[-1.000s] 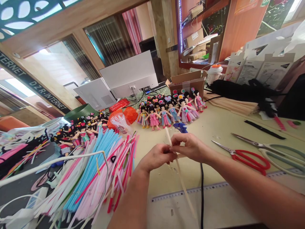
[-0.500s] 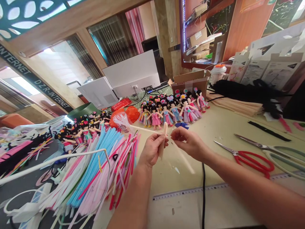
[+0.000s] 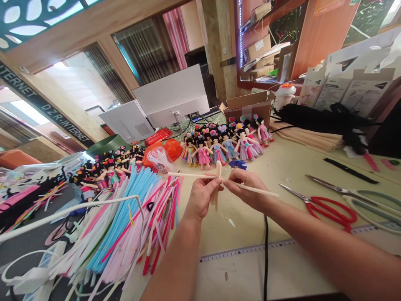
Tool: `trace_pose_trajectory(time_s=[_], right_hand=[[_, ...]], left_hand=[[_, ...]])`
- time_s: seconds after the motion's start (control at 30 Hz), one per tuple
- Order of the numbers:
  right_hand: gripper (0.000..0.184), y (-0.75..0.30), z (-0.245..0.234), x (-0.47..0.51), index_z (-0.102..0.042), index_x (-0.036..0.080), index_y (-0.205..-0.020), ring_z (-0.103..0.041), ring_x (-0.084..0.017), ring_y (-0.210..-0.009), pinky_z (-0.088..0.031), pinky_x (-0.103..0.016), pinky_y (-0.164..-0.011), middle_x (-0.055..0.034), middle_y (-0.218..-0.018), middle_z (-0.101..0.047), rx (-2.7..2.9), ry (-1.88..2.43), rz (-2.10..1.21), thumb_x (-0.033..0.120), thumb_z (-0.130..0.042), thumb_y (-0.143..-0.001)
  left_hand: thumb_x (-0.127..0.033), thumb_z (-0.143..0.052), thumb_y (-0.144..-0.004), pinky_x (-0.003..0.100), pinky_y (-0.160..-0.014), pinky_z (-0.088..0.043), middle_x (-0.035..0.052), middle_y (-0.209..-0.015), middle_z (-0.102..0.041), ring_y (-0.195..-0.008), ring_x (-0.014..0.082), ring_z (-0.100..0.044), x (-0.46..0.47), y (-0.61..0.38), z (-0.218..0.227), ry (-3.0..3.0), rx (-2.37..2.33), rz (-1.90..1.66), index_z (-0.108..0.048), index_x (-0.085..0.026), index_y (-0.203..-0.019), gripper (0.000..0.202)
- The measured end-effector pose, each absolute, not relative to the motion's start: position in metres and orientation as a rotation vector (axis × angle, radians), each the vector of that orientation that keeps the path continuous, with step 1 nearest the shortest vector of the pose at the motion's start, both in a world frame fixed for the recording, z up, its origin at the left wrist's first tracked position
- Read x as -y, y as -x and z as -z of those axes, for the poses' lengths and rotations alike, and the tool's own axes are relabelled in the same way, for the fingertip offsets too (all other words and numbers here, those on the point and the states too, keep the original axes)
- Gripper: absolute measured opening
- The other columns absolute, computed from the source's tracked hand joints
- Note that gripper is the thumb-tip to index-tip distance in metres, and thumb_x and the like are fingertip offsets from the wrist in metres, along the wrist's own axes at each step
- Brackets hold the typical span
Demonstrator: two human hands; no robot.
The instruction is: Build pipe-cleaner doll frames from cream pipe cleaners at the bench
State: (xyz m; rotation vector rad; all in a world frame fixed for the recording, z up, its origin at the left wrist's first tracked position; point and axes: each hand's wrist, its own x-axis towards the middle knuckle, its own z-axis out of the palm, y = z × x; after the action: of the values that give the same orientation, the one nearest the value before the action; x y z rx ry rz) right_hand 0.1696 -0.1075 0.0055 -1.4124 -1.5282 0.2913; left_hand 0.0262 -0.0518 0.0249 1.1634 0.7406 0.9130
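Observation:
Cream pipe cleaners (image 3: 218, 169) are folded into a looped upright bundle, with ends hanging below. My left hand (image 3: 203, 193) pinches that bundle at its middle between thumb and fingers. One cream strand (image 3: 184, 175) sticks out to the left, past the left hand. On the other side my right hand (image 3: 246, 188) has its fingers closed on a strand (image 3: 265, 192) that runs out to the right. Both hands are close together above the table. Behind them, several small pipe cleaner dolls (image 3: 217, 148) in coloured dresses stand in a group.
Pink, blue and white pipe cleaners (image 3: 125, 225) lie in a heap at left. Red-handled scissors (image 3: 328, 209) and grey-handled scissors (image 3: 369, 200) lie at right. A ruler (image 3: 247, 251) and a black cable (image 3: 266, 259) are nearer me. A cardboard box (image 3: 247, 109) stands behind the dolls.
The right-hand strand hung down and was blurred; now it points out to the right, held closer to the bundle. My left hand keeps its pinch.

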Motion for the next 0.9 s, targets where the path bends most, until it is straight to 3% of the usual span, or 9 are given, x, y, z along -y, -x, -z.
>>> trace_pose_trajectory(time_s=[0.33,0.5,0.73,0.9], right_hand=[[0.028,-0.168,-0.012,0.113,-0.049,0.021,-0.059,-0.044,-0.011,-0.053,-0.033,-0.022,-0.052,0.0019,-0.056,-0.050,1.508,1.299,-0.199,0.032,-0.052,-0.085],[0.031,-0.167,-0.009,0.112,-0.050,0.021,-0.058,-0.042,-0.010,-0.050,-0.031,-0.022,-0.049,0.0034,-0.052,-0.048,1.486,1.355,-0.291,0.037,-0.054,-0.084],[0.031,-0.167,-0.009,0.113,-0.048,0.020,-0.057,-0.045,-0.011,-0.054,-0.034,-0.023,-0.054,0.0017,-0.058,-0.050,1.594,1.261,-0.216,0.031,-0.054,-0.085],[0.011,-0.175,0.001,0.106,-0.059,0.019,-0.074,-0.050,-0.012,-0.061,-0.038,-0.024,-0.057,0.0006,-0.068,-0.057,1.584,1.292,-0.401,0.026,-0.056,-0.083]], left_hand=[[-0.033,-0.076,-0.066,0.023,-0.058,-0.044,-0.0016,-0.064,-0.060,-0.055,0.0107,-0.059,0.050,-0.027,-0.014,-1.358,-0.790,-0.929,-0.064,-0.013,-0.074,0.024],[-0.033,-0.075,-0.066,0.025,-0.062,-0.046,-0.0006,-0.066,-0.062,-0.059,0.0123,-0.061,0.048,-0.026,-0.014,-1.336,-0.834,-0.970,-0.064,-0.014,-0.075,0.024],[-0.031,-0.074,-0.064,0.024,-0.064,-0.045,-0.0002,-0.062,-0.062,-0.061,0.0118,-0.059,0.047,-0.027,-0.013,-1.318,-0.855,-0.991,-0.065,-0.013,-0.071,0.022],[-0.034,-0.075,-0.062,0.025,-0.059,-0.044,-0.0022,-0.061,-0.060,-0.054,0.0102,-0.055,0.044,-0.023,-0.018,-1.256,-0.906,-0.980,-0.063,-0.013,-0.072,0.026]])
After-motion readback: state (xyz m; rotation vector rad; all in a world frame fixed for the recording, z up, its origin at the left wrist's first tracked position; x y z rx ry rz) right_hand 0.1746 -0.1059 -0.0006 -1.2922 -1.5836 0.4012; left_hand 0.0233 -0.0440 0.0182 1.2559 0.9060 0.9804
